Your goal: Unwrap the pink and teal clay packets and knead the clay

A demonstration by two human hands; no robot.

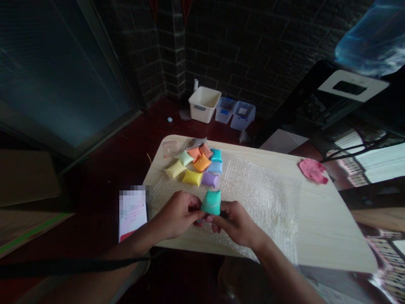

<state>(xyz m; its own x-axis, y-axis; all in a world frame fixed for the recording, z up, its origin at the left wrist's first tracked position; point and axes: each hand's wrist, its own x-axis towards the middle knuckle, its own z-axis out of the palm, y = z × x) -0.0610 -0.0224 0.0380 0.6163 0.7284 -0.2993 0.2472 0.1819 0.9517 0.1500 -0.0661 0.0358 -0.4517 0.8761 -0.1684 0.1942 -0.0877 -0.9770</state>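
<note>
In the head view, the left hand (183, 214) and the right hand (236, 220) are brought close together, both clamped on one green packet (211, 202). The packet sits between them, its body standing up above the fingers; the left hand has it by its left and lower side, the right hand by its right and lower side. The two thumbs are near each other at its lower edge, and the far fingertips are partly hidden beneath it.

The hands and packet are over the near part of the bench (329, 230), above a sheet of bubble wrap (262, 196).

Just beyond the green packet lies a cluster of other packets. Nearest are a yellow packet (193, 177) and a purple packet (209, 179), side by side. Behind them are an orange packet (202, 163) and a light blue packet (215, 167), with a teal packet (216, 155) farther back. A pale yellow packet (176, 169) lies at the cluster's left.

Well apart, toward the bench's right end, lies a crumpled pink piece (312, 170).
</note>
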